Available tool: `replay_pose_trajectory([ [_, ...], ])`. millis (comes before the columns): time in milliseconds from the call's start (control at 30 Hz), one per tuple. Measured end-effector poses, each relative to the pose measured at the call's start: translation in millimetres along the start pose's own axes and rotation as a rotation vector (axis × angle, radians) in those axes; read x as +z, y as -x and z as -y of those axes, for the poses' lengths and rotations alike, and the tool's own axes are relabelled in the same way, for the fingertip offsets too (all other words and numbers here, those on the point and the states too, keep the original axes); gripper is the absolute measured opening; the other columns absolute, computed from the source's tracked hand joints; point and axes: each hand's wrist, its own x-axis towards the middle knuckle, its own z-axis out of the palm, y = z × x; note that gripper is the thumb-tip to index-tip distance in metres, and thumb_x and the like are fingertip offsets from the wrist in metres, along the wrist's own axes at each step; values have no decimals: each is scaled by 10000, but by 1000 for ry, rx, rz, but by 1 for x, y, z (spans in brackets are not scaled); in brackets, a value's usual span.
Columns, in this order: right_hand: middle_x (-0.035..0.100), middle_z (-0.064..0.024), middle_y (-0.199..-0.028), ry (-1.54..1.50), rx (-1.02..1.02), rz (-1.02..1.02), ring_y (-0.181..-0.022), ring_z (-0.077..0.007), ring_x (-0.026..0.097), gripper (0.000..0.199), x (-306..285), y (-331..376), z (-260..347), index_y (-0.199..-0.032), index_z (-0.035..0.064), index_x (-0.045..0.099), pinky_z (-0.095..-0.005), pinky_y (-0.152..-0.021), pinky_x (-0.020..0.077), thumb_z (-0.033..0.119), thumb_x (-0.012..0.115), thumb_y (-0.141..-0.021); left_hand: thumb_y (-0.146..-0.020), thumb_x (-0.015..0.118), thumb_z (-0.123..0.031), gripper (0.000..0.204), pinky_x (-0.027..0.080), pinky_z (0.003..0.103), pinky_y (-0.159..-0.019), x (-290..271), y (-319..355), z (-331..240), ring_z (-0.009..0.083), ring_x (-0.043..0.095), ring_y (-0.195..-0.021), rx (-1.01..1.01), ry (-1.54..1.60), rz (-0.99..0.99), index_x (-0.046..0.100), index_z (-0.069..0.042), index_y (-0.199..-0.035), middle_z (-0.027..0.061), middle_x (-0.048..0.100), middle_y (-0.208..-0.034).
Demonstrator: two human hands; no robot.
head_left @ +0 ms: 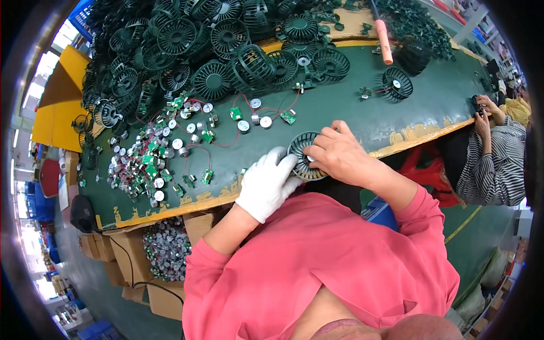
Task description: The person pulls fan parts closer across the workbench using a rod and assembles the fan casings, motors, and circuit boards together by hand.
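Observation:
Near the front edge of the green table, a dark green round fan cage (297,146) is held between both hands. My left hand (267,184), in a white glove, is closed round the cage's left side. Bare, my right hand (338,153) curls over the right side, its fingertips reaching into the middle of the cage, where a small pale part shows. The fingers hide most of that part. To the left lie small round motors (265,122) wired in red to green circuit boards (236,113).
Dark green fan cages (212,79) are heaped at the back left. Loose motors and boards (148,164) form a pile at left. An orange-handled tool (383,42) lies near a single cage (396,85). Below stands a carton of motors (130,255). Another person (492,153) works at right.

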Motion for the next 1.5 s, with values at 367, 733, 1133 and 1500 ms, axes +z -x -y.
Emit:
replay_pose_trajectory([
  [367, 563, -30, -754, -13, -128, 145, -794, -201, 548, 193, 6, -12, -4, -735, 97, 595, -333, -775, 378, 263, 691, -713, -712, 718, -197, 327, 467, 389, -730, -4, 1, 6, 277, 576, -862, 108, -130, -11, 651, -157, -1030, 59, 600, -961],
  [733, 539, -33, -756, -72, 34, 25, -783, -202, 573, 327, 4, 18, -5, -963, 59, 681, -350, -773, 406, 239, 727, -694, -714, 734, -150, 297, 456, 377, -827, -10, -3, 9, 290, 593, -926, 89, 175, -224, 675, -98, -1001, 94, 634, -1008],
  [1133, 609, -48, -800, 291, 446, -106, -804, -247, 605, 261, -84, 76, -141, -930, 140, 699, -377, -722, 470, 238, 746, -692, -886, 607, -315, 269, 482, 400, -763, -9, -21, 82, 348, 593, -897, -317, -314, -288, 665, -90, -1020, 163, 615, -991],
  [1500, 633, -46, -933, 308, 855, 116, -958, -247, 613, 285, -66, 69, -229, -983, 194, 708, -399, -800, 470, 250, 743, -706, -819, 666, -215, 169, 466, 388, -715, -6, -24, 80, 302, 590, -803, -194, -160, -329, 647, -82, -922, 110, 624, -889],
])
